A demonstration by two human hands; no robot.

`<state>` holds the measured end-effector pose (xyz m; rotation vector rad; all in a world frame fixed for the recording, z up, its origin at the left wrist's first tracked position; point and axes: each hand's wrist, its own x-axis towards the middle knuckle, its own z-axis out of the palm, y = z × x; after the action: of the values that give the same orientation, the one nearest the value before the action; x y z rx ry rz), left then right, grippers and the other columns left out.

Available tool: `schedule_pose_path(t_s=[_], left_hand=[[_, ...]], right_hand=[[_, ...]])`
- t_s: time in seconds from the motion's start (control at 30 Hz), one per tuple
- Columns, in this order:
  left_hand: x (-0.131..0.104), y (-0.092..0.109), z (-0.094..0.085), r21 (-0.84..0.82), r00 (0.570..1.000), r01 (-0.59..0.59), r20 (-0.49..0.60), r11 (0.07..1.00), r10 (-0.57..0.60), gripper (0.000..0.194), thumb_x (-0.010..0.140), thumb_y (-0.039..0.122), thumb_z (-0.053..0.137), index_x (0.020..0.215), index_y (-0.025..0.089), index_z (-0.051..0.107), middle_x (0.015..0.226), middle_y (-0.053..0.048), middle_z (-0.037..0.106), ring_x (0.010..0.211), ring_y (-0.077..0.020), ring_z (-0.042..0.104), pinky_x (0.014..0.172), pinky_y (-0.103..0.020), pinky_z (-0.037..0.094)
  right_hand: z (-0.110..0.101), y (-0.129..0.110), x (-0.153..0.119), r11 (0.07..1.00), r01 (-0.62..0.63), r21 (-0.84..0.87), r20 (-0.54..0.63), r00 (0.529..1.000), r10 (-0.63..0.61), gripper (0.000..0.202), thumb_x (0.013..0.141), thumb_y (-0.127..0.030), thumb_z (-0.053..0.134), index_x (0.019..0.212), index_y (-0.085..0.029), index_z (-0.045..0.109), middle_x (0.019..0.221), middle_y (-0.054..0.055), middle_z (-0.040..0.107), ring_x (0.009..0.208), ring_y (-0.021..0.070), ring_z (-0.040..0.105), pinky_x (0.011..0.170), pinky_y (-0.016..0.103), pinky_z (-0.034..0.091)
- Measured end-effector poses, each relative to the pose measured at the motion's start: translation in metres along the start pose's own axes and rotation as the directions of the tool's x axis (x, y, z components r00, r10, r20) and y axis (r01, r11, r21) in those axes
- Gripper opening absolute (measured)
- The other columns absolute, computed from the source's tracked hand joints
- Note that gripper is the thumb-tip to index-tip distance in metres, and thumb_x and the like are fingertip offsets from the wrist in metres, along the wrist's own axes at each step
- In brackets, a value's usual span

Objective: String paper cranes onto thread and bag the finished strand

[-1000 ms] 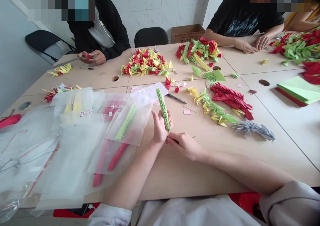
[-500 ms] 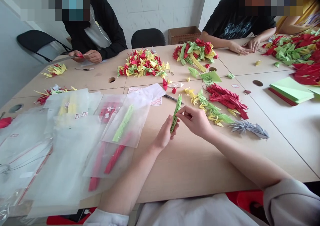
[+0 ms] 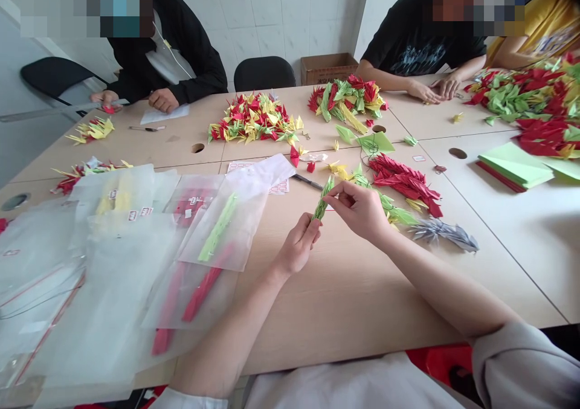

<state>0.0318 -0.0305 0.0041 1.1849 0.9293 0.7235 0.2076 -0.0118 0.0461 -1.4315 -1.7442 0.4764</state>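
A narrow bundle of folded green paper (image 3: pixel 322 199) stands tilted above the table, its lower end wrapped by the fingers of my left hand (image 3: pixel 298 243). My right hand (image 3: pixel 360 211) pinches at the bundle's upper right side, thumb and forefinger together. Just beyond the hands, a dark pen-like tool (image 3: pixel 307 182) lies near sheets of red-printed labels. To the right rest a red folded-paper string (image 3: pixel 405 182) and a grey one (image 3: pixel 446 234), with yellow and green pieces partly behind my right hand.
Translucent bags (image 3: pixel 127 294), some holding coloured paper strips, cover the table's left side. Piles of folded paper (image 3: pixel 254 118) stand farther back. Green sheets (image 3: pixel 514 162) lie at right. People sit across the table; one holds a long strip by a small red piece.
The green bundle's top looks more spread, and my left hand has slid lower on it. Across the table, the left person's hands have moved apart, and a white sheet now shows there.
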Motion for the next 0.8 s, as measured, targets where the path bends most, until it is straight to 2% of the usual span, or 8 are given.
schedule_pose_path(t_s=[0.07,0.13,0.2,0.33,0.4,0.5,0.6,0.8], left_hand=[[0.0,-0.001,-0.001,0.019,1.0,-0.028,-0.008,0.999,0.028,0.036,0.095,0.056,0.046,0.091,0.021,0.051,0.065,0.004,0.039,0.052,-0.0092,0.029,0.047,-0.021,0.023],[0.0,-0.002,-0.002,0.041,0.998,-0.066,-0.007,0.997,0.067,0.035,0.096,0.054,0.045,0.092,0.02,0.051,0.065,0.004,0.04,0.055,-0.0098,0.033,0.049,-0.021,0.026],[0.0,-0.003,-0.003,0.053,0.996,-0.086,0.007,0.995,0.086,0.033,0.097,0.053,0.043,0.094,0.02,0.051,0.066,0.004,0.041,0.058,-0.0102,0.036,0.05,-0.021,0.028],[-0.001,-0.002,-0.005,0.004,0.995,-0.027,0.098,1.0,0.027,0.032,0.097,0.052,0.043,0.104,0.021,0.049,0.07,0.004,0.048,0.051,-0.0084,0.039,0.047,-0.021,0.029],[-0.001,-0.002,-0.005,-0.056,0.99,-0.001,0.143,0.998,0.009,0.032,0.097,0.052,0.044,0.108,0.021,0.048,0.074,0.003,0.051,0.049,-0.0079,0.043,0.046,-0.021,0.033],[0.0,-0.001,-0.004,-0.13,0.99,-0.001,0.14,0.992,0.019,0.033,0.097,0.052,0.043,0.107,0.021,0.048,0.078,0.002,0.053,0.05,-0.0071,0.045,0.047,-0.021,0.034],[0.0,-0.001,-0.004,-0.166,0.993,0.002,0.114,0.986,0.017,0.033,0.097,0.052,0.042,0.106,0.021,0.052,0.077,0.003,0.051,0.046,-0.0049,0.037,0.043,-0.019,0.027],[-0.001,0.002,-0.006,-0.197,0.995,0.051,0.1,0.979,-0.032,0.032,0.094,0.05,0.047,0.106,0.021,0.055,0.072,0.003,0.049,0.043,-0.0041,0.029,0.041,-0.018,0.019]], right_hand=[[0.0,0.003,0.002,0.997,0.077,-0.021,-0.065,0.995,-0.078,0.013,0.086,-0.033,0.065,0.08,-0.022,0.068,0.088,0.005,0.062,0.08,0.0181,0.06,0.073,0.031,0.05],[-0.002,0.005,0.004,0.993,0.115,0.02,-0.09,0.99,-0.112,0.009,0.085,-0.03,0.068,0.081,-0.022,0.068,0.12,0.009,0.06,0.109,0.0245,0.059,0.091,0.039,0.05],[-0.003,0.008,0.006,0.988,0.061,0.143,-0.028,0.998,-0.058,0.009,0.085,-0.029,0.067,0.082,-0.021,0.067,0.135,0.009,0.055,0.115,0.0257,0.06,0.095,0.043,0.051],[-0.001,0.008,0.005,0.952,-0.059,0.3,0.105,0.994,0.029,0.01,0.085,-0.029,0.066,0.081,-0.019,0.066,0.131,0.008,0.061,0.088,0.0182,0.069,0.077,0.035,0.061],[0.0,0.005,0.003,0.957,-0.041,0.288,0.109,0.994,0.01,0.011,0.084,-0.028,0.067,0.079,-0.019,0.067,0.128,0.008,0.062,0.091,0.0186,0.069,0.075,0.033,0.061],[0.003,0.0,-0.001,0.965,-0.049,0.259,0.168,0.986,0.005,0.012,0.085,-0.029,0.066,0.079,-0.019,0.069,0.127,0.008,0.063,0.086,0.0175,0.07,0.073,0.032,0.062],[0.003,-0.004,-0.003,0.966,-0.068,0.248,0.22,0.975,0.013,0.013,0.087,-0.028,0.062,0.081,-0.019,0.069,0.128,0.007,0.063,0.072,0.0129,0.069,0.072,0.032,0.061],[0.001,-0.002,-0.001,0.974,-0.032,0.224,0.182,0.983,-0.01,0.014,0.087,-0.03,0.062,0.079,-0.019,0.067,0.117,0.009,0.068,0.099,0.0217,0.068,0.078,0.033,0.059]])
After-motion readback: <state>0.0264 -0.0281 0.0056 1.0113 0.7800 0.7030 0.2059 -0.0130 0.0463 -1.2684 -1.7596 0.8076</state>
